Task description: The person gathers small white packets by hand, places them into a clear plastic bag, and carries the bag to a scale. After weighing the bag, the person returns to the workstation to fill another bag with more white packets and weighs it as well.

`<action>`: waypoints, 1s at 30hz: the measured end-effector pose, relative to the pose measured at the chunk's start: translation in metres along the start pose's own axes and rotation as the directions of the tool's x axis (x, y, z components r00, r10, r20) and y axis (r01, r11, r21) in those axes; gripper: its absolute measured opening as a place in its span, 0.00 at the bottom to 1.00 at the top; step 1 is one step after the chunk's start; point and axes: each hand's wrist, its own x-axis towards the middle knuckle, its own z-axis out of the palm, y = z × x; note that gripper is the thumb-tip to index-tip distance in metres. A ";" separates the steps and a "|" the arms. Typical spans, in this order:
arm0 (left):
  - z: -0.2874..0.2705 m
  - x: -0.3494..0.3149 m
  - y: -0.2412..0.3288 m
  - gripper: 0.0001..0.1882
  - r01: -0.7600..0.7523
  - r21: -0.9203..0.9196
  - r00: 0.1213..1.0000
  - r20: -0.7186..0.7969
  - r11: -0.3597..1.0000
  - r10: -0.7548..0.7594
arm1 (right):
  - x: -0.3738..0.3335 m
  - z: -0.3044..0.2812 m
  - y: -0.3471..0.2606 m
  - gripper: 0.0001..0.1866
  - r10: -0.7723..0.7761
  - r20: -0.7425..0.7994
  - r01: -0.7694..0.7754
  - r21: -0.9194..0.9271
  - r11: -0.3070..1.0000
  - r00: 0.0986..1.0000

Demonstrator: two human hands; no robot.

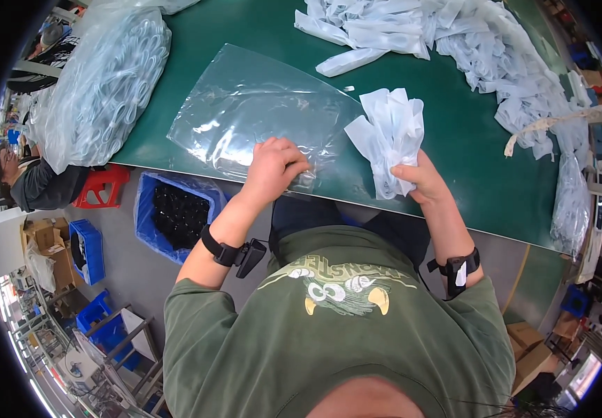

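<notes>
A large clear plastic bag (245,104) lies flat on the green table, near its front edge. My left hand (274,166) is on the near part of this bag, its fingers curled and closed on the film; the fingertips are partly hidden. To the right, my right hand (423,177) grips a bunch of thin whitish plastic packets (390,129) at its lower end, thumb across the front. The bunch fans out at the top and is held over the table, just right of the clear bag.
A big clear sack of looped pale tubing (113,90) stands at the left of the green table (259,28). Similar whitish packets (468,49) are heaped along the far right. Below sit a blue bin of black parts (175,212) and a red stool (102,187); a person (33,181) is at far left.
</notes>
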 end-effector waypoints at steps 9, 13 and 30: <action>-0.020 -0.001 0.010 0.07 0.250 -0.208 0.967 0.098 0.946 -0.234 | -0.011 -0.007 -0.001 0.53 -0.010 -0.007 0.010 -0.007 1.000 1.000; -0.030 0.005 0.025 0.09 0.350 -0.072 0.933 0.122 0.934 -0.340 | -0.010 -0.003 -0.002 0.53 0.003 -0.018 -0.003 0.005 1.000 1.000; -0.002 0.005 0.010 0.08 0.357 -0.335 0.933 0.086 0.872 -0.349 | -0.014 0.001 0.005 0.52 0.025 0.029 -0.027 0.057 0.998 0.999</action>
